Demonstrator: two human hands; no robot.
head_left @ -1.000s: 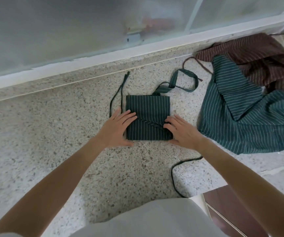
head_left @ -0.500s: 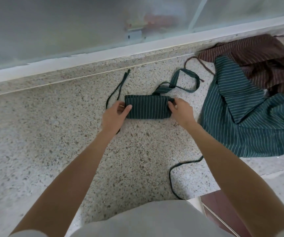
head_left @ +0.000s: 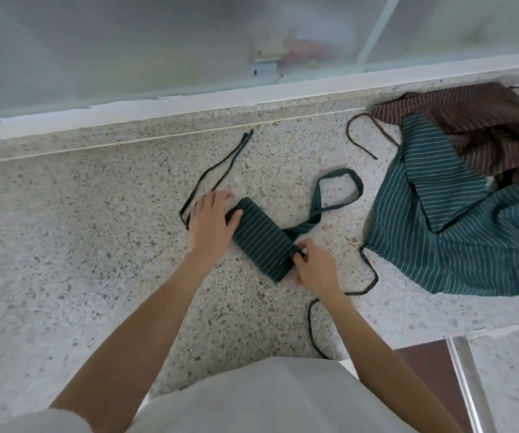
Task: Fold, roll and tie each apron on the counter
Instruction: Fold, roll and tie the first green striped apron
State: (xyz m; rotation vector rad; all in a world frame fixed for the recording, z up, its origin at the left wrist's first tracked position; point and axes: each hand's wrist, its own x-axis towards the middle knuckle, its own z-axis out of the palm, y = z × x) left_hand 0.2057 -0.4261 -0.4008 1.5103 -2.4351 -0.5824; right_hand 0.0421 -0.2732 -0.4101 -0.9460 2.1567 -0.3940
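A dark green striped apron, rolled into a short bundle, lies slanted on the speckled counter. My left hand rests over its upper left end, thumb on the roll. At the lower right end my right hand pinches a thin dark tie string. The apron's neck loop trails up to the right. Another dark tie stretches away to the upper left.
A lighter teal striped apron lies spread at the right, with a brown striped apron behind it. A dark string runs toward the counter's front edge. A frosted window and white sill line the back. A brown cabinet sits at lower right.
The folded apron was rolled up away from me into a bundle, then turned to lie slanted. My right hand has moved to its lower end and taken hold of a tie string.
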